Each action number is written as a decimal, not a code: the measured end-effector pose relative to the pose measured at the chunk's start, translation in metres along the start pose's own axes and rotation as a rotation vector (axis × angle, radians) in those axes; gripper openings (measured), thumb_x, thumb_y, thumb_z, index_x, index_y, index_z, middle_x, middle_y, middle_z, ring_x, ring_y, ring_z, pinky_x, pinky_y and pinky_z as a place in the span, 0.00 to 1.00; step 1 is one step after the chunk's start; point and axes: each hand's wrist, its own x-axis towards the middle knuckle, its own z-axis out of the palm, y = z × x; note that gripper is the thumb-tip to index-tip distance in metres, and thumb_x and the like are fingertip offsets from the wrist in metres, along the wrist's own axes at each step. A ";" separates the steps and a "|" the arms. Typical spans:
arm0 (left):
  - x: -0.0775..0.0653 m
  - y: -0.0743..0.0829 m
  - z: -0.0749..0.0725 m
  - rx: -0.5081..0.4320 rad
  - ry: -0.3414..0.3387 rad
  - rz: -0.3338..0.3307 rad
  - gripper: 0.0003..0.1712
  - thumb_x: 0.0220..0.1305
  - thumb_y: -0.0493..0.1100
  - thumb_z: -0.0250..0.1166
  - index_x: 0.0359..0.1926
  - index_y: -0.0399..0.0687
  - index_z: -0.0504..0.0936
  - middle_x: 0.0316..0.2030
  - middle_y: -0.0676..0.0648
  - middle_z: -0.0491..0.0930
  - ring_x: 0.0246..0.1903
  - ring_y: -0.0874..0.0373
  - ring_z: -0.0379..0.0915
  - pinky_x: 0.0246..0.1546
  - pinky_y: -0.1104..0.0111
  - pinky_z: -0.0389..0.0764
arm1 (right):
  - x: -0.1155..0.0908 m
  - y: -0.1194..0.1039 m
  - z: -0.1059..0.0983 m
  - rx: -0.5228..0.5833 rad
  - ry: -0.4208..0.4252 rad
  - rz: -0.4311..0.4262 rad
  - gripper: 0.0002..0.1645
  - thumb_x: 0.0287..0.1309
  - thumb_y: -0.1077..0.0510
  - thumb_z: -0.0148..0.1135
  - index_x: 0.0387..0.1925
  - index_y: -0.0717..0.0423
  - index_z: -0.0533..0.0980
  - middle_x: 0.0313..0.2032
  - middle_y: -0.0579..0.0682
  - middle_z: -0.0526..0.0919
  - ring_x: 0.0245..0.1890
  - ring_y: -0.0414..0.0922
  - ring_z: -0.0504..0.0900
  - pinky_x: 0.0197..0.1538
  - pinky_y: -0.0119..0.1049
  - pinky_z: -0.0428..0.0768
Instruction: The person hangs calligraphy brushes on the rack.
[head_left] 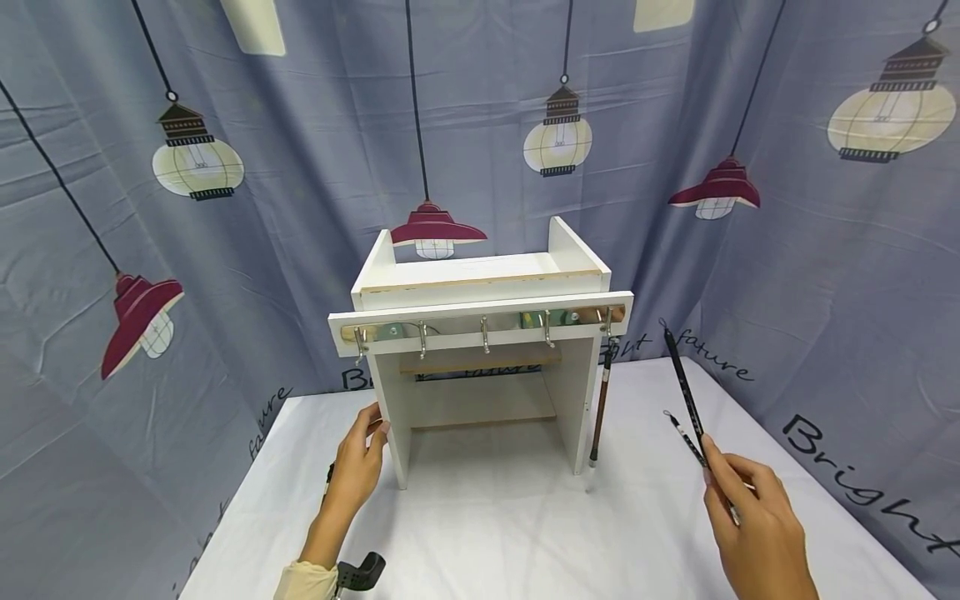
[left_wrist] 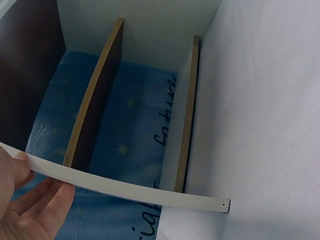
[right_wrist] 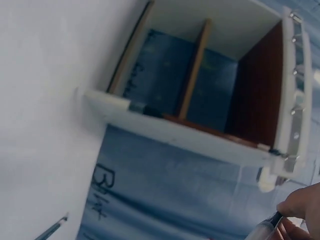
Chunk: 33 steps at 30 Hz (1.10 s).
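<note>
A white shelf unit (head_left: 480, 287) stands upright, with a row of metal hooks (head_left: 484, 333) along its front rail. My left hand (head_left: 360, 467) holds the edge of the unit's left side panel (left_wrist: 125, 187), thumb on one face and fingers on the other. From the rightmost hook hangs a brown-handled calligraphy brush (head_left: 602, 400), its clear-capped tip pointing down. Off to the right of the unit, my right hand (head_left: 757, 517) pinches a black calligraphy brush (head_left: 684, 383) whose looped end points up and away. In the right wrist view, a clear cap (right_wrist: 260, 231) shows by the fingers.
A thinner patterned brush (head_left: 684, 437) lies on the white table (head_left: 480, 533) at the right, partly behind my right hand. Some dark, slim object (head_left: 328, 479) shows beside my left wrist. A lamp-print curtain (head_left: 300, 208) surrounds the table's back and sides.
</note>
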 end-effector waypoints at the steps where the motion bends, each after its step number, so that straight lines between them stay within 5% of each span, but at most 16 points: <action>1: 0.000 0.000 0.000 0.000 0.000 0.001 0.25 0.85 0.40 0.51 0.77 0.42 0.66 0.71 0.36 0.72 0.72 0.38 0.69 0.68 0.47 0.80 | -0.001 -0.003 -0.001 0.009 0.013 -0.008 0.30 0.60 0.73 0.70 0.63 0.55 0.83 0.46 0.58 0.83 0.45 0.39 0.73 0.42 0.07 0.67; 4: -0.001 0.000 0.000 -0.001 -0.003 0.003 0.25 0.85 0.40 0.50 0.77 0.42 0.65 0.71 0.36 0.72 0.72 0.38 0.69 0.68 0.47 0.79 | -0.003 -0.011 -0.001 0.042 0.046 -0.049 0.20 0.78 0.53 0.59 0.62 0.55 0.84 0.45 0.58 0.83 0.46 0.33 0.72 0.40 0.08 0.69; 7: 0.000 0.000 0.000 -0.004 0.000 0.003 0.25 0.85 0.40 0.51 0.76 0.43 0.66 0.71 0.37 0.72 0.72 0.38 0.69 0.68 0.47 0.79 | -0.005 -0.019 0.002 0.079 0.075 -0.113 0.33 0.82 0.38 0.45 0.60 0.56 0.85 0.43 0.58 0.84 0.45 0.28 0.71 0.36 0.13 0.72; 14: 0.000 -0.001 0.000 0.005 0.009 0.010 0.24 0.85 0.39 0.51 0.76 0.42 0.67 0.71 0.37 0.72 0.72 0.39 0.70 0.67 0.51 0.81 | -0.011 -0.036 0.011 0.148 0.017 -0.190 0.34 0.84 0.40 0.41 0.61 0.59 0.84 0.44 0.57 0.83 0.43 0.30 0.73 0.37 0.13 0.76; 33: 0.000 -0.002 0.000 0.005 0.011 0.012 0.24 0.85 0.40 0.52 0.76 0.43 0.67 0.71 0.37 0.72 0.72 0.39 0.69 0.67 0.49 0.81 | -0.017 -0.054 0.026 0.180 -0.098 -0.198 0.35 0.83 0.38 0.38 0.64 0.53 0.83 0.47 0.51 0.82 0.44 0.33 0.72 0.37 0.16 0.78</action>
